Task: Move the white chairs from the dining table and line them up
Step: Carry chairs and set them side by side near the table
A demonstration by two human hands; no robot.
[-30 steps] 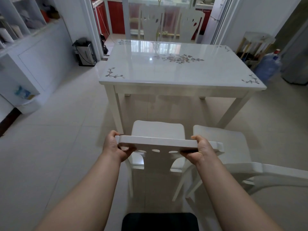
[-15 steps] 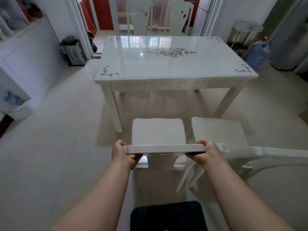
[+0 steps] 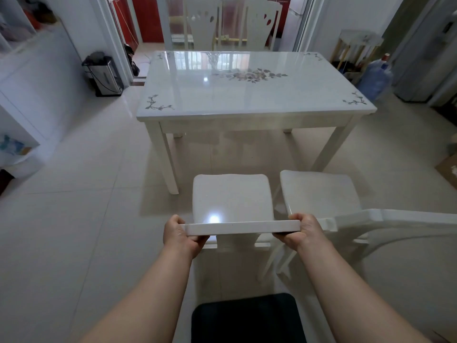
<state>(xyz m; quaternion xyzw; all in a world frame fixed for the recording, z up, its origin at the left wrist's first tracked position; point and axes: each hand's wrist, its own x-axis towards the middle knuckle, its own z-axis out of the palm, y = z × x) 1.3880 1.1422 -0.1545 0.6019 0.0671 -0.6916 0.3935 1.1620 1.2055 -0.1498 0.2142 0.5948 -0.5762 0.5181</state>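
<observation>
Grips the white chair (image 3: 232,196) by its top rail (image 3: 242,227): left hand (image 3: 181,235) curled round the left end, right hand (image 3: 303,231) round the right end. Stands on the floor (image 3: 74,219) near the dining table (image 3: 247,95)'s near edge, seat pointing at the table, rail running left to right. Sits just beside a second white chair (image 3: 319,191) on the right.

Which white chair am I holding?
The near left chair: left hand and right hand grip its top rail. Nobody holds the right chair or the far chairs.
</observation>
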